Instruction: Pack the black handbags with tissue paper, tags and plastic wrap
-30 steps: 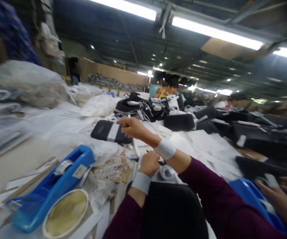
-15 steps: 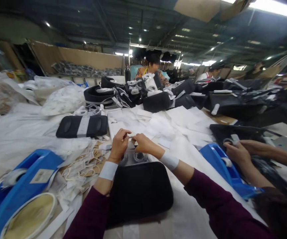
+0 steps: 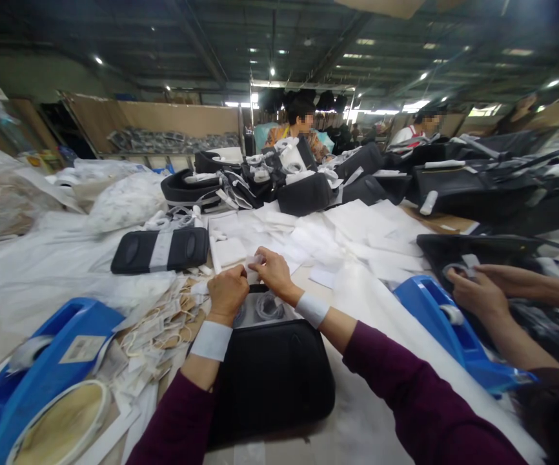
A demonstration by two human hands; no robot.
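A black case (image 3: 274, 381) with rounded corners lies in front of me, below my wrists. Behind its far edge are coils of grey cord or strap (image 3: 268, 305). My left hand (image 3: 227, 290) is closed just beyond the case, its fingertips hiding what they grip. My right hand (image 3: 270, 270) pinches a small white translucent piece (image 3: 254, 260) beside the left fingers. Both my wrists have pale bands around them. To the left of my hands lies a second black case (image 3: 187, 247) with a whitish band across its middle.
Blue tape dispensers (image 3: 61, 355) (image 3: 434, 329) stand on both sides. Loose tags with strings (image 3: 163, 329) and a round yellowish container (image 3: 61, 426) lie at left. White sheets (image 3: 357, 239) and piled black bags (image 3: 308, 194) are beyond. A co-worker's hands (image 3: 483, 297) work at right.
My right hand has risen slightly and now shows the white piece in its fingers. My left hand has turned knuckles-up and moved slightly left and down. The view has shifted a little.
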